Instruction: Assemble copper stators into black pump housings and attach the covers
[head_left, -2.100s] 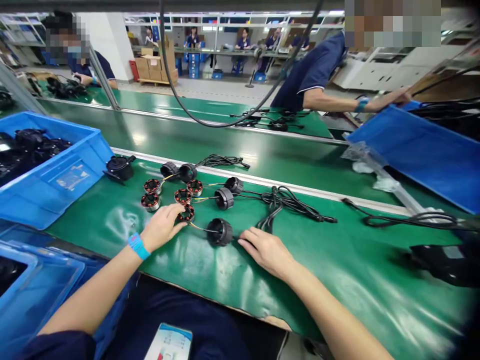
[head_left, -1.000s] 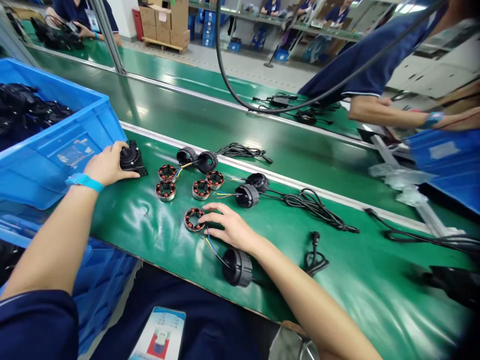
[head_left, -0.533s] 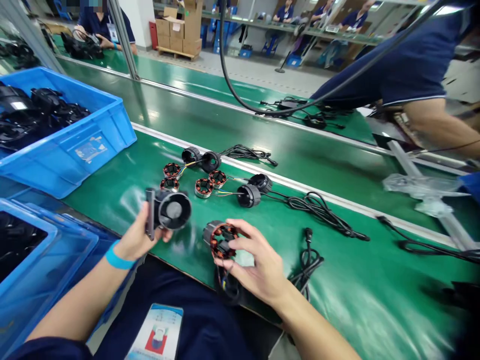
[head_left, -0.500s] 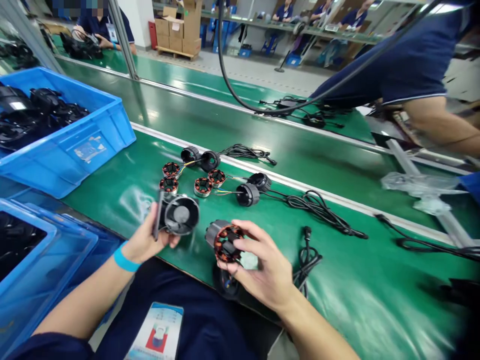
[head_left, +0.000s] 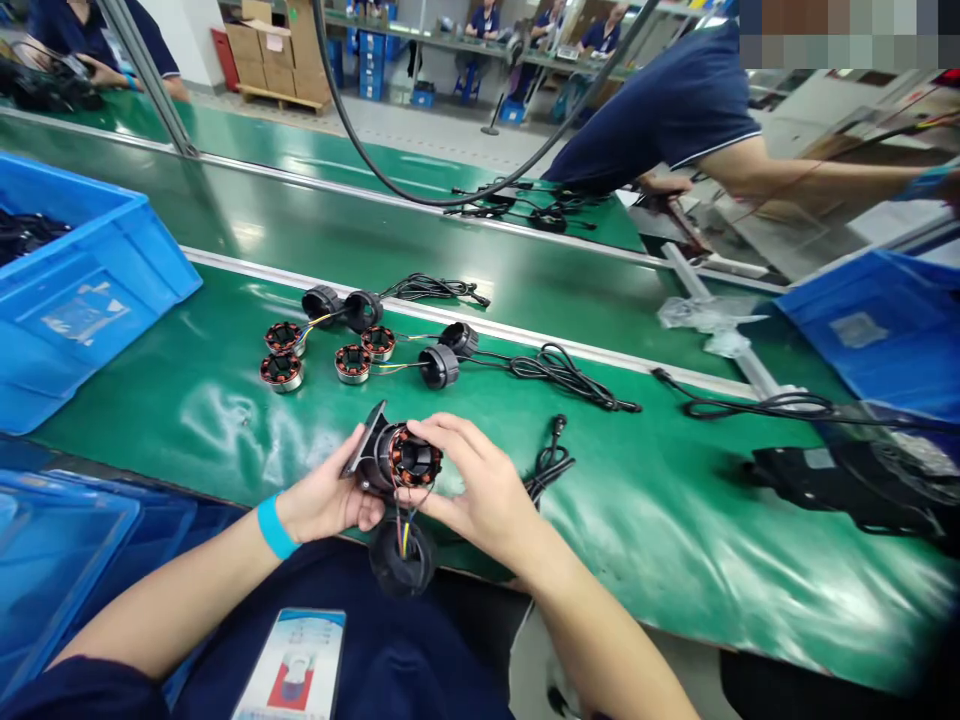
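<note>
My left hand (head_left: pixel 334 495) is closed around a black plastic housing (head_left: pixel 373 462) with a flat square flange. With thumb and fingers, my right hand (head_left: pixel 476 490) grips a motor stator (head_left: pixel 415 460) with copper windings. The stator sits against the housing's open end; how deep it goes I cannot tell. Coloured wires run down from it to a black round cap (head_left: pixel 401 560) hanging near my lap. Ahead on the green mat lie several more stators (head_left: pixel 352 364), wired to black caps (head_left: pixel 439 367) with coiled black cables (head_left: pixel 562 375).
Blue bins stand at left (head_left: pixel 90 300) and right (head_left: pixel 877 330). A black assembly (head_left: pixel 847 485) lies on the mat at right. A coiled cable (head_left: pixel 551 465) is beside my right hand. A co-worker's arm (head_left: pixel 810 175) reaches across at upper right, and a cable loop hangs overhead.
My hands have come together, bringing the stator from apart to the housing's mouth. The housing has turned in my left hand. The view has swung right, showing the bin and black assembly there.
</note>
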